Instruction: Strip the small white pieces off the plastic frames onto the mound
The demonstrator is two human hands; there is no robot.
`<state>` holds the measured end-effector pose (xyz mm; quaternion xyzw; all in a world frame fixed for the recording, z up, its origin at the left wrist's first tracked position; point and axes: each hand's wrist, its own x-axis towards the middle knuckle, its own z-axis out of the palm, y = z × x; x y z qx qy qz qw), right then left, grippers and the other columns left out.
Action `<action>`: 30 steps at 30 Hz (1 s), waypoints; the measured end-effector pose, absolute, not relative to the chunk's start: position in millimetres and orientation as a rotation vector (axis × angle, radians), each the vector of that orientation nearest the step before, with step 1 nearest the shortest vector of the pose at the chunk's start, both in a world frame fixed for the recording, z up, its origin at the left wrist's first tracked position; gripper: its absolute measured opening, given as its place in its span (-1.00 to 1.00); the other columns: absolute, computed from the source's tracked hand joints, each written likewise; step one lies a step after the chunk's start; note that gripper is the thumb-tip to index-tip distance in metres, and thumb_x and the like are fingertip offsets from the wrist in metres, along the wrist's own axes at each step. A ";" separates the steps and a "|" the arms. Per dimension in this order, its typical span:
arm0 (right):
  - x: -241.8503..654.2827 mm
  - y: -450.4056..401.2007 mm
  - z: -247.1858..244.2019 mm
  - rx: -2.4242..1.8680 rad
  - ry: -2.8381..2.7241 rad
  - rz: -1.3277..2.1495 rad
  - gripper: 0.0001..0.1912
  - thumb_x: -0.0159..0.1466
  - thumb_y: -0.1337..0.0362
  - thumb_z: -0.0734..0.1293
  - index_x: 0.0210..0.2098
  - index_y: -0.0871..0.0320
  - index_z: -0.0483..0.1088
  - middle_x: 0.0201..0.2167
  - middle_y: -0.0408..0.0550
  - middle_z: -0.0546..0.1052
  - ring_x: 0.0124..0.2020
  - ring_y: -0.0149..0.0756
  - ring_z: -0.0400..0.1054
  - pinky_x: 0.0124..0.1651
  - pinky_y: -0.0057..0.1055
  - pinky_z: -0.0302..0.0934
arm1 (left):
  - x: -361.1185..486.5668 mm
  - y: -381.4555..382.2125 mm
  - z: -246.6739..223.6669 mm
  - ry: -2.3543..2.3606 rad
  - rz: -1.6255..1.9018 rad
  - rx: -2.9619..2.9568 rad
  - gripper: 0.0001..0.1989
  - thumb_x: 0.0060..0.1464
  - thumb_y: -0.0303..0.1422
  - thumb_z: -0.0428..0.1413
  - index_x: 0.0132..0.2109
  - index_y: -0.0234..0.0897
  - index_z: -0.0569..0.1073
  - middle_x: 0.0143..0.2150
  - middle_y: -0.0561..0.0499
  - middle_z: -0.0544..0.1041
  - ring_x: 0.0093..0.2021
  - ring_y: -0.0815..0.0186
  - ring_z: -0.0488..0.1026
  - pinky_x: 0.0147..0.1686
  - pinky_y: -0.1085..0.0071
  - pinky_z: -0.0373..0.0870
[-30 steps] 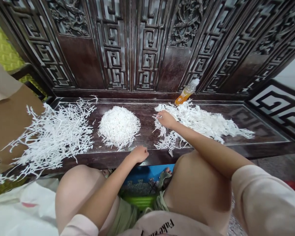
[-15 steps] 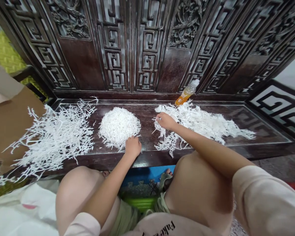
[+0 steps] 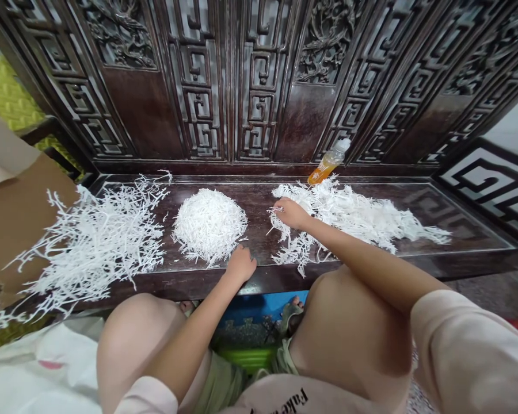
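While the right hand [image 3: 291, 213] seemingly pinches a left-pointing paper strip [image 3: 275, 209], left hand [image 3: 240, 265] curled near mound [image 3: 209, 226]

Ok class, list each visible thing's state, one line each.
Mound of white shreds: heaped, compact.
Left spread of shreds: loose, scattered.
Right spread of shreds: loose, scattered.
Plastic bottle: capped, tilted, orange liquid inside.
Left hand: curled by bench edge.
Right hand: pressed into right shreds.

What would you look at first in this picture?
A round mound of white shredded strips stands out first, in the middle of the dark wooden bench, with a looser heap on the left and right. Behind it rises a carved dark wood panel. The right hand rests on the right heap.
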<state>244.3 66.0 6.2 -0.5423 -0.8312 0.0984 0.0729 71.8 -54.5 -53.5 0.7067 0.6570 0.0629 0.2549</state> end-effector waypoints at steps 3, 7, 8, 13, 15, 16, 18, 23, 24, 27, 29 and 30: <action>244.6 66.1 4.5 -1.625 -2.499 0.298 -0.80 0.13 0.34 0.16 -0.31 0.20 0.37 -0.26 0.02 0.36 -0.21 -0.33 0.26 -0.11 -0.47 0.07 | 66.0 -48.5 -51.1 1.884 0.275 1.894 -0.74 0.01 -0.32 -0.12 -0.23 -0.37 0.35 -0.17 -0.18 0.34 -0.16 0.21 0.31 -0.16 0.33 0.20; 243.9 64.9 3.0 -1.614 -2.519 0.306 -0.81 0.12 0.36 0.16 -0.33 0.19 0.38 -0.28 0.01 0.37 -0.20 -0.32 0.26 -0.10 -0.45 0.07 | 63.4 -45.4 -47.6 1.955 0.385 1.917 -0.72 0.04 -0.34 -0.16 -0.19 -0.39 0.33 -0.16 -0.21 0.31 -0.13 0.16 0.28 -0.14 0.27 0.18; 243.5 64.5 2.7 -1.612 -2.525 0.307 -0.81 0.12 0.35 0.16 -0.34 0.19 0.38 -0.29 0.01 0.37 -0.21 -0.32 0.26 -0.10 -0.45 0.07 | 65.2 -46.5 -48.1 1.930 0.413 1.939 -0.72 0.05 -0.35 -0.17 -0.17 -0.38 0.32 -0.16 -0.20 0.31 -0.13 0.17 0.27 -0.13 0.28 0.18; 240.8 64.3 2.9 -1.573 -2.524 0.343 -0.81 0.12 0.34 0.16 -0.35 0.21 0.38 -0.32 0.01 0.37 -0.26 -0.34 0.26 -0.13 -0.46 0.08 | 79.1 -57.2 -60.8 1.703 0.397 2.165 -0.65 0.06 -0.29 -0.15 -0.04 -0.34 0.26 -0.04 -0.18 0.29 -0.01 0.17 0.19 -0.03 0.25 0.10; 239.4 63.9 4.9 -1.558 -2.491 0.378 -0.81 0.11 0.34 0.16 -0.36 0.23 0.38 -0.34 0.01 0.36 -0.27 -0.34 0.25 -0.14 -0.46 0.08 | 80.0 -58.3 -66.7 1.693 0.374 2.245 -0.63 0.06 -0.27 -0.16 -0.01 -0.34 0.25 0.02 -0.19 0.25 0.04 0.14 0.13 0.02 0.22 0.03; 238.6 63.2 6.7 -1.553 -2.464 0.392 -0.81 0.10 0.35 0.17 -0.37 0.24 0.38 -0.35 0.01 0.36 -0.26 -0.33 0.24 -0.13 -0.46 0.08 | 78.9 -57.4 -68.7 1.719 0.371 2.257 -0.62 0.06 -0.27 -0.16 -0.01 -0.35 0.25 0.03 -0.20 0.24 0.06 0.13 0.12 0.03 0.21 0.02; 236.4 60.7 12.2 -1.545 -2.394 0.423 -0.82 0.07 0.39 0.18 -0.37 0.25 0.38 -0.35 0.00 0.35 -0.25 -0.33 0.22 -0.13 -0.47 0.07 | 75.0 -53.5 -70.4 1.821 0.374 2.216 -0.63 0.07 -0.28 -0.17 -0.02 -0.36 0.26 0.03 -0.22 0.23 0.07 0.12 0.11 0.01 0.21 0.04; 228.1 48.6 34.0 -1.576 -2.092 0.793 -0.75 -0.04 0.49 0.19 -0.35 0.23 0.38 -0.38 -0.08 0.38 -0.39 -0.40 0.23 -0.27 -0.50 0.13 | 70.8 -45.7 -60.1 1.910 0.405 2.122 -0.68 0.06 -0.33 -0.16 -0.08 -0.37 0.29 -0.07 -0.22 0.31 0.00 0.13 0.19 -0.06 0.21 0.10; 226.2 45.8 38.6 -1.593 -1.973 0.928 -0.74 -0.04 0.49 0.19 -0.35 0.22 0.37 -0.40 -0.10 0.38 -0.42 -0.41 0.23 -0.31 -0.50 0.14 | 72.4 -46.5 -55.8 1.869 0.430 2.130 -0.68 0.06 -0.33 -0.16 -0.07 -0.36 0.28 -0.08 -0.20 0.32 -0.01 0.14 0.20 -0.06 0.22 0.11; 221.2 38.0 50.1 -1.616 -1.475 1.373 -0.76 -0.03 0.50 0.17 -0.35 0.22 0.32 -0.44 -0.08 0.39 -0.46 -0.43 0.25 -0.36 -0.49 0.17 | 79.2 -52.7 -39.3 1.735 0.610 2.114 -0.63 0.08 -0.33 -0.18 0.03 -0.32 0.19 -0.11 -0.14 0.37 -0.07 0.19 0.27 -0.08 0.26 0.13; 218.5 33.4 55.6 -1.606 -1.158 1.612 -0.76 -0.01 0.51 0.15 -0.34 0.23 0.29 -0.48 -0.06 0.37 -0.47 -0.43 0.27 -0.35 -0.47 0.20 | 82.6 -57.9 -27.6 1.686 0.784 2.055 -0.61 0.09 -0.34 -0.20 0.07 -0.30 0.14 -0.17 -0.11 0.40 -0.14 0.23 0.31 -0.11 0.29 0.16; 217.2 31.0 57.8 -1.601 -1.047 1.688 -0.75 0.00 0.52 0.14 -0.33 0.24 0.28 -0.50 -0.06 0.36 -0.48 -0.43 0.27 -0.35 -0.46 0.22 | 83.4 -60.3 -22.4 1.672 0.858 2.027 -0.62 0.09 -0.34 -0.20 0.07 -0.29 0.14 -0.19 -0.10 0.41 -0.17 0.24 0.32 -0.11 0.30 0.17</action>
